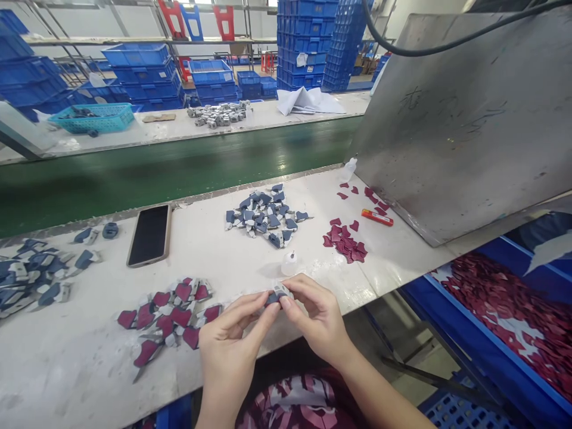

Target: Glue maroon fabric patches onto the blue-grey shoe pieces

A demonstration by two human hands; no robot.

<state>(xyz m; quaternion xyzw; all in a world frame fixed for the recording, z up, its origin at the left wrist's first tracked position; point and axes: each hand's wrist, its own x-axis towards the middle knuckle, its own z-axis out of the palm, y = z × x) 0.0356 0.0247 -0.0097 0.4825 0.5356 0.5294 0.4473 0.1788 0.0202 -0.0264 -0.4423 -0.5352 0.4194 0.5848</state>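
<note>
Close above the table's front edge, my left hand [235, 339] and my right hand [315, 313] pinch one small grey and dark blue plastic part [277, 292] between fingertips and thumbs. Just behind it stands a small white bottle [291, 262] with a dark tip. Farther back lies a heap of grey and blue parts [263, 214]. To the left of my left hand are several like parts with maroon faces [172, 313]. Loose maroon pieces [344, 241] form a small pile right of the bottle.
A phone [149, 235] lies left, near more blue-grey parts [36, 274]. An orange-red tube [378, 217] rests by a large metal panel [465, 119] on the right. A blue crate [500, 345] below holds maroon pieces. Behind runs a green conveyor belt [179, 164].
</note>
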